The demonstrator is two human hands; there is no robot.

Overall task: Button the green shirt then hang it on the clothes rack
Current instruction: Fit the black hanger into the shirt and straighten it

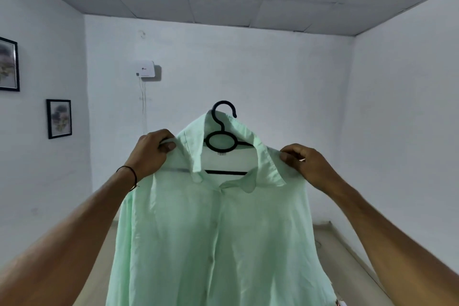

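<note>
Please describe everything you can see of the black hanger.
The hanger is black, plastic by its look: an open hook on top, a ring below, a straight bar lower. It stands upright inside the green shirt, its arms hidden under the cloth. The hook catches on nothing. The left hand and right hand grip the shirt's shoulders.

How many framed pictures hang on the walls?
2. Both hang on the left wall: the upper picture, cut off by the frame edge, and the lower picture to its right. Others may be out of view.
</note>
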